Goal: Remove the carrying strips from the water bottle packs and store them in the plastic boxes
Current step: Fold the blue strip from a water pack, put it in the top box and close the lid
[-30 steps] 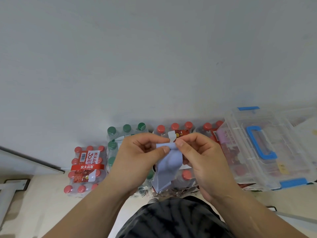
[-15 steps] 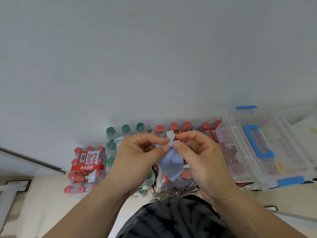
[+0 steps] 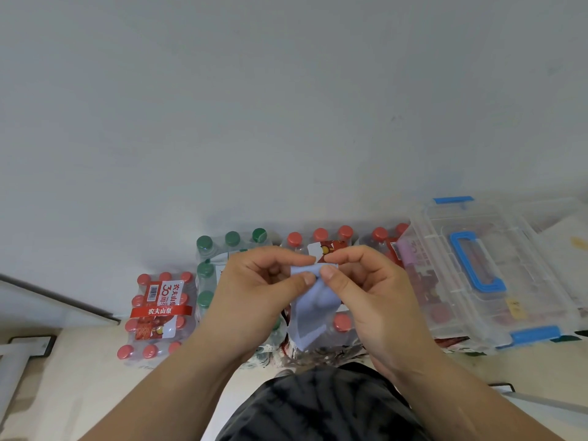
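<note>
There are three red-capped bottle packs point(image 3: 160, 310) point(image 3: 319, 234) point(image 3: 380, 234), one green-capped pack point(image 3: 232, 238), one blue-handled plastic box point(image 3: 525, 249), one blue strip point(image 3: 313, 310) and two hands point(image 3: 254, 300) point(image 3: 375, 300).

Pale blue strip point(image 3: 313, 305) folded, held above bottle packs point(image 3: 159, 313), clear box point(image 3: 528, 281) at right

Pale blue strip point(image 3: 313, 308). On the left pack point(image 3: 187, 300), red caps point(image 3: 143, 279) and a red label point(image 3: 160, 310) with white lettering; green caps point(image 3: 204, 242) on the next pack point(image 3: 219, 254); red again further right. Clear box point(image 3: 429, 281) with bright blue handle point(image 3: 490, 284) and blue clasps point(image 3: 536, 333). Pale grey wall point(image 3: 286, 106), cream floor point(image 3: 79, 377), dark shorts point(image 3: 318, 409) streaked with grey.
</note>
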